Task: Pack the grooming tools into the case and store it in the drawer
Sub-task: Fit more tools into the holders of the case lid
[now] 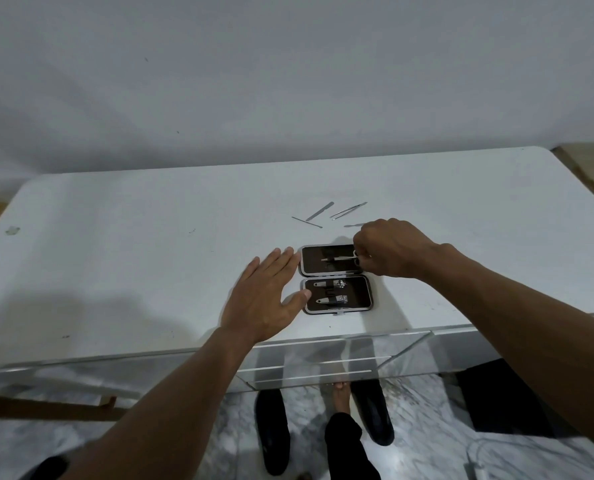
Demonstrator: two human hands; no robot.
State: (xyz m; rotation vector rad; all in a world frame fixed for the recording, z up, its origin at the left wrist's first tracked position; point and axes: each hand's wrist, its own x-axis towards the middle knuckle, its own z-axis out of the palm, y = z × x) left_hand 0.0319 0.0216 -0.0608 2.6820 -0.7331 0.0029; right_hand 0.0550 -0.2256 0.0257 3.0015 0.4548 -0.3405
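Our left hand (264, 292), fingers straight and together, rests against the open case (358, 299) on the table (150, 254); our right hand (389, 251) pinches the scissors (339, 258) over its far half. Seated crooked, they could stop the case closing.

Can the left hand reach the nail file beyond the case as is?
Probably yes. The left hand is open and empty beside the case; the nail file lies bare on the table past it. The right hand, pinching the scissors, sits off to the side.
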